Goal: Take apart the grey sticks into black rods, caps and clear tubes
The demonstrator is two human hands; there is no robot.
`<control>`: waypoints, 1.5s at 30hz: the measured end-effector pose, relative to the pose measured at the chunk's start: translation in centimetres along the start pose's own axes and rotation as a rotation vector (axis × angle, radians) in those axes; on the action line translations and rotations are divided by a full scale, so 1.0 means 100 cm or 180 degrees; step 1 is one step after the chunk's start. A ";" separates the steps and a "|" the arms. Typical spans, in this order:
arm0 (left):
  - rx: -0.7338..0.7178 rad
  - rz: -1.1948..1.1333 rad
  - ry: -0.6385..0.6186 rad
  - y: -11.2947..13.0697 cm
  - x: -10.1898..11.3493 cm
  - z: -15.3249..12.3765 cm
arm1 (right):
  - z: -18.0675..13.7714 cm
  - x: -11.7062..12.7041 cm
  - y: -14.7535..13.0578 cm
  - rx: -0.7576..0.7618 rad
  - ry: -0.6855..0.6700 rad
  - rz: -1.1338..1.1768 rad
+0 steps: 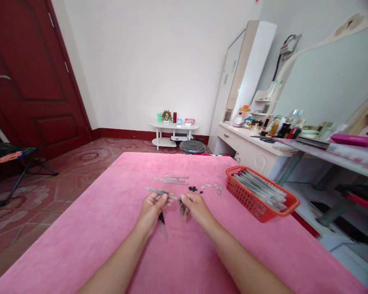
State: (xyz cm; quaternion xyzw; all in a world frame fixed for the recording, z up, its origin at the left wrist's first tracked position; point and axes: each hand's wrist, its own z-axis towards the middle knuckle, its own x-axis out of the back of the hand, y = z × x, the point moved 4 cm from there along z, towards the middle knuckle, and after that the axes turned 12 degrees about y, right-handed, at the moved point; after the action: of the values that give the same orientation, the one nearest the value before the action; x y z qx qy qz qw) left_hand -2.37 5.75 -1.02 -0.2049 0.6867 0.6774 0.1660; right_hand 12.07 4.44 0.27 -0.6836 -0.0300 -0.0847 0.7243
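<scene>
My left hand [155,206] is closed around a slim grey translucent pen barrel [153,190], which points up and to the left. At the barrel's right end, my right hand [194,206] pinches a small black end piece [180,200], mostly covered by the fingers; whether it is seated in the barrel I cannot tell. Below my left hand lie several thin black-and-clear sticks [162,218], like pen refills, partly hidden. Beyond the hands several loose pen barrels [173,180] lie side by side. Small black plugs [192,188] and clear caps [216,187] are scattered to their right.
An orange-red plastic basket [245,202] full of grey pens [260,188] stands at the right edge of the pink cloth-covered table [110,216]. Further right are a white dressing table [242,139] with bottles and a mirror. A folding chair [15,163] stands left.
</scene>
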 end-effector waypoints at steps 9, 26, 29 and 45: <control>0.0062 0.0010 0.0186 0.003 -0.001 0.000 | 0.022 0.069 -0.008 0.1592 0.1311 -0.2761; 0.0060 0.0082 0.0136 0.001 0.000 -0.001 | 0.026 0.088 0.000 0.1546 0.1697 -0.2582; -0.0047 0.0357 -0.0198 0.003 -0.006 -0.005 | 0.025 0.081 -0.013 0.1297 0.1703 -0.1156; -0.0150 0.1461 -0.0956 0.001 -0.020 -0.016 | 0.014 0.056 -0.039 0.0255 0.1065 0.1032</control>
State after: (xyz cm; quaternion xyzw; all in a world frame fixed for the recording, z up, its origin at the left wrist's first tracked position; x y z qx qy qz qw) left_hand -0.67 4.24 0.13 0.0549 0.6669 0.7359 0.1033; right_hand 17.02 5.15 5.09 -0.6266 0.1973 -0.0781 0.7499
